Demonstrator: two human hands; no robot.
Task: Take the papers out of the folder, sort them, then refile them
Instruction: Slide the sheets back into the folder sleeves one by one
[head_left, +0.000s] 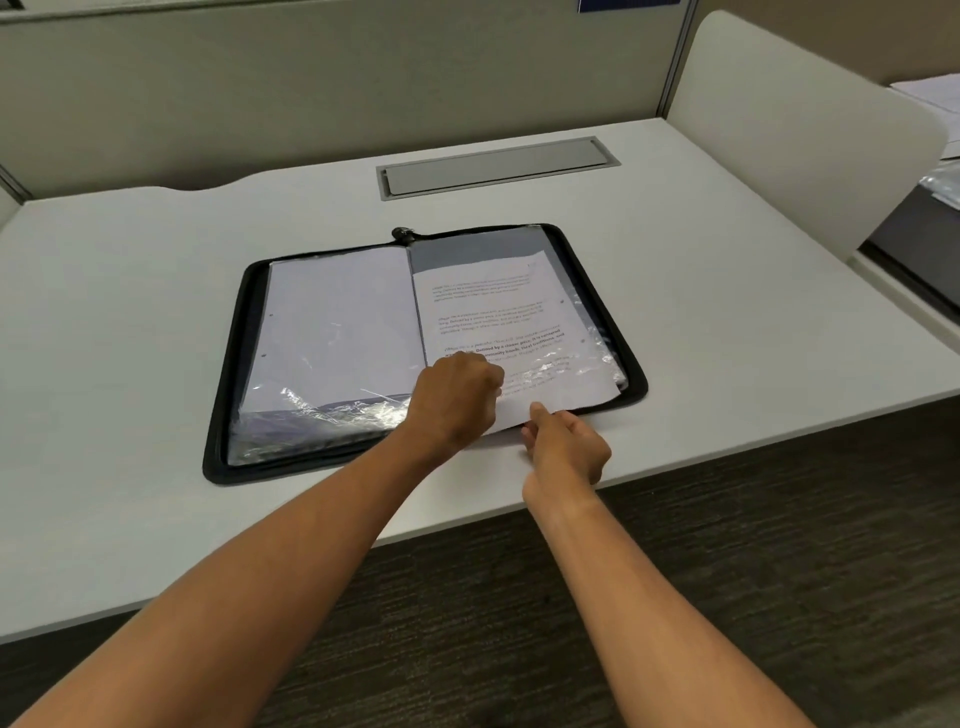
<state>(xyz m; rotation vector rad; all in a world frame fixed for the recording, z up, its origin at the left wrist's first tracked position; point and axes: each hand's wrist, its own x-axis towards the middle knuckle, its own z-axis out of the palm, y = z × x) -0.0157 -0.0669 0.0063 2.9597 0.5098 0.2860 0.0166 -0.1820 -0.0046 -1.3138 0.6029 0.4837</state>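
One open folder (223, 415); one printed sheet (498, 312); perhaps several sleeved papers (332, 322); two hands (457, 400).

An open folder (228, 364) lies on the desk (104, 312), a sheet (493, 312) on its right half.

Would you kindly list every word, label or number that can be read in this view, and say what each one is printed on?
"Defined by a slower pace": bold line on the printed sheet half out of a sleeve of the open folder.
"community bonds, local traditions, and": bold line beneath it, read less surely.
The sheet's other paragraphs are too small and blurred to read.
The page in the left sleeve shows no legible text.
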